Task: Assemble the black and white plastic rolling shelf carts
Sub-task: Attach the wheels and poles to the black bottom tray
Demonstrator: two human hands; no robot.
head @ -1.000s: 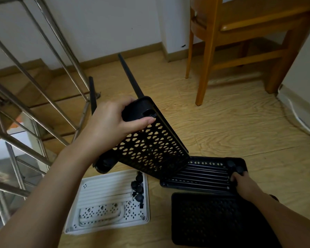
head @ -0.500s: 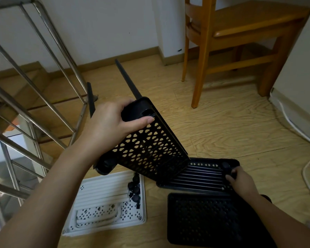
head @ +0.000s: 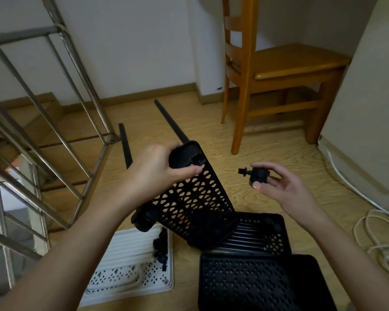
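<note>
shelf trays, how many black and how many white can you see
black shelf trays: 3 (tilted black tray gripped by the left hand, slatted black tray, nearest black tray)
white shelf tray: 1
total: 4

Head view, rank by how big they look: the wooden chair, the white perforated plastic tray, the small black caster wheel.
1. wooden chair, though farthest away
2. white perforated plastic tray, partly covered
3. small black caster wheel
</note>
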